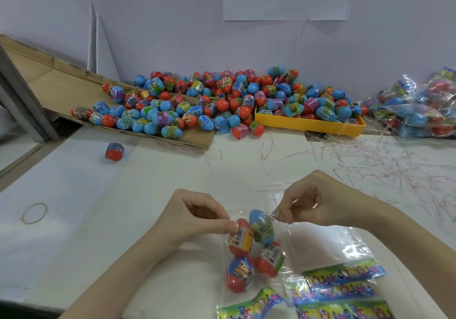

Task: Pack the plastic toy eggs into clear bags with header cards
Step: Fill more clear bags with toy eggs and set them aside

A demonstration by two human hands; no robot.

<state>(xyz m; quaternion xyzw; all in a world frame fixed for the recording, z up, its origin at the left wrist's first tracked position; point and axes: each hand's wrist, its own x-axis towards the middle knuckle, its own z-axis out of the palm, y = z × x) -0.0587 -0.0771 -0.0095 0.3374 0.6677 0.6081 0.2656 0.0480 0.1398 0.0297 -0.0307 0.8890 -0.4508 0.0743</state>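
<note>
Left hand (197, 216) and right hand (306, 205) fingers pinch the clear bag (254, 247) mouth; its film edges barely show.

Clear bag (256, 247) held four red-blue eggs (262, 227), mouth pinched up; loose eggs pile (209, 104) lay behind, header cards (343, 273) lower right.

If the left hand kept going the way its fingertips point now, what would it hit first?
The left hand points right, pinching the clear bag at its mouth. Straight on, it would likely meet the blue-topped egg in the bag, then the right hand; depth is unclear.
</note>
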